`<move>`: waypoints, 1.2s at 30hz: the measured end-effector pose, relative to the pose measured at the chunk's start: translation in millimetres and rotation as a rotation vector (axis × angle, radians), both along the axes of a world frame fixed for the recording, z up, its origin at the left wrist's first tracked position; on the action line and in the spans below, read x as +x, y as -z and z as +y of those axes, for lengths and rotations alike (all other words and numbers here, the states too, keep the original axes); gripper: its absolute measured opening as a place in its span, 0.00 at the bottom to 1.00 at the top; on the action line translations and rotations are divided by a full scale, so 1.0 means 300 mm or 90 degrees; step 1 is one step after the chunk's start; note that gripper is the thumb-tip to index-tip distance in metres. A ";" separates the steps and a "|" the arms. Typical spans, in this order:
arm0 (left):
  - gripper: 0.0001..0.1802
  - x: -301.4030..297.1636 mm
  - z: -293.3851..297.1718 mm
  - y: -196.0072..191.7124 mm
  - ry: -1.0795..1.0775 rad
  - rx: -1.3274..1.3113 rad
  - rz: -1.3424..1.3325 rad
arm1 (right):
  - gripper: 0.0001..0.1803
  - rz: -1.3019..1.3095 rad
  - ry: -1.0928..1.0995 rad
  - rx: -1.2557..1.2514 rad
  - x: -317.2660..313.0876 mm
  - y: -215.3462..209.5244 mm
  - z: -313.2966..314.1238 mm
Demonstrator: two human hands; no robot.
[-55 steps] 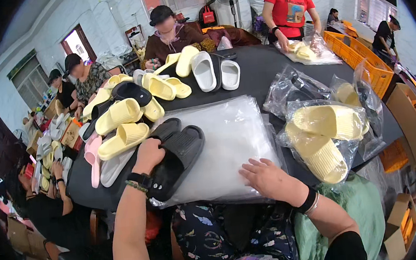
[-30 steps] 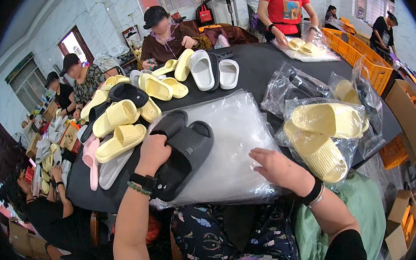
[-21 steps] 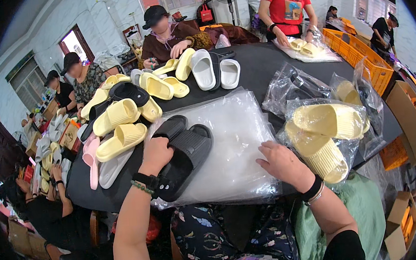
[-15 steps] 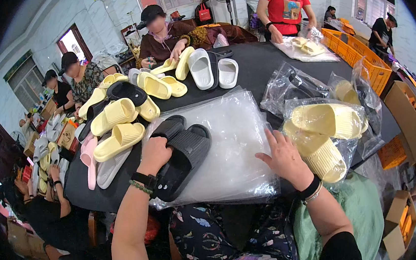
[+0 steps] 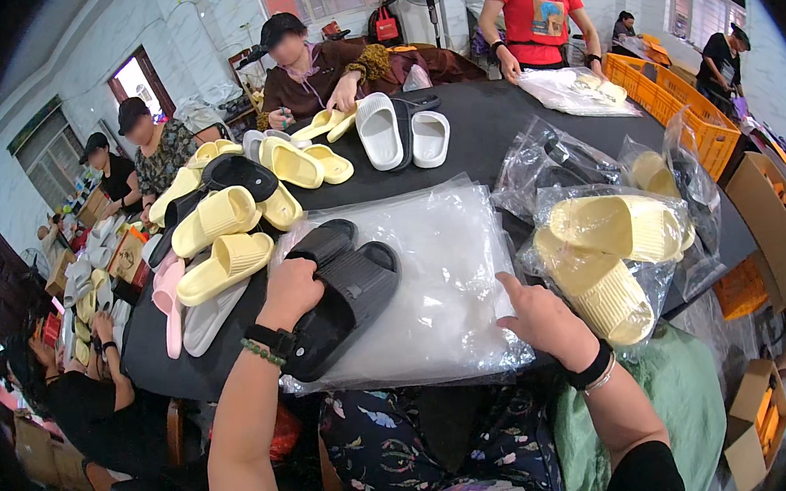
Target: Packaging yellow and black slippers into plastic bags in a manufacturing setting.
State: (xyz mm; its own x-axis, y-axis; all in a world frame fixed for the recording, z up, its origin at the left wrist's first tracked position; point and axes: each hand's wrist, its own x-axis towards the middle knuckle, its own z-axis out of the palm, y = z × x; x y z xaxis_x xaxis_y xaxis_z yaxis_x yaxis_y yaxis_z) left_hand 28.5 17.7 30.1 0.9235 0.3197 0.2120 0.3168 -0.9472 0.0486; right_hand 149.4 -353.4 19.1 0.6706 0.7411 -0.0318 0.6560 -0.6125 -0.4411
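Black table (image 5: 495, 134) | left hand (image 5: 290, 292) fingers clamped on black slippers (image 5: 341, 292) | right hand (image 5: 539, 317) fingers apart, on clear bags (image 5: 442, 269) | bagged yellow slippers (image 5: 609, 255)

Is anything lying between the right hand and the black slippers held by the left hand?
Nothing visible. The left hand grips the pair of black slippers on the stack of clear plastic bags. The right hand rests at that stack's right edge, with only flat, bare plastic between it and the slippers.

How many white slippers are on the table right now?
2. Both white slippers stand side by side at the table's far edge, one left of the other, beyond the stack of clear bags. Others may be hidden in the pile of slippers at the left.
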 end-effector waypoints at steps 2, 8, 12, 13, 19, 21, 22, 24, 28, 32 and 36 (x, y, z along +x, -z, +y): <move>0.10 0.004 0.005 0.006 -0.005 -0.005 0.004 | 0.38 -0.089 0.028 -0.023 -0.025 -0.024 0.005; 0.10 -0.004 0.011 0.020 -0.010 -0.002 0.009 | 0.43 -0.278 -0.045 0.162 -0.066 -0.020 0.085; 0.10 0.003 -0.002 0.016 -0.020 -0.001 0.016 | 0.46 -0.322 -0.154 0.046 -0.090 0.117 0.088; 0.10 0.007 -0.002 0.015 -0.019 0.000 0.015 | 0.46 -0.265 -0.163 0.003 -0.083 0.185 0.085; 0.09 -0.005 0.013 0.027 -0.027 -0.016 -0.001 | 0.46 -0.194 -0.173 -0.055 -0.085 0.221 0.087; 0.10 -0.004 0.017 0.024 -0.035 -0.021 0.039 | 0.45 -0.181 -0.190 -0.063 -0.078 0.214 0.091; 0.10 -0.001 0.018 0.025 -0.036 -0.023 0.036 | 0.45 -0.183 -0.191 -0.065 -0.065 0.198 0.090; 0.09 0.008 0.018 0.036 -0.035 -0.003 0.047 | 0.47 -0.135 -0.259 -0.146 -0.026 0.144 0.088; 0.09 -0.006 0.012 0.034 -0.037 0.001 0.041 | 0.48 -0.167 -0.266 -0.124 0.108 -0.023 0.176; 0.09 -0.003 0.023 0.057 -0.023 -0.005 0.015 | 0.65 -0.244 -0.272 -0.002 0.223 -0.055 0.293; 0.09 -0.006 0.019 0.059 -0.047 -0.023 0.023 | 0.83 -0.203 -0.203 -0.251 0.306 -0.013 0.335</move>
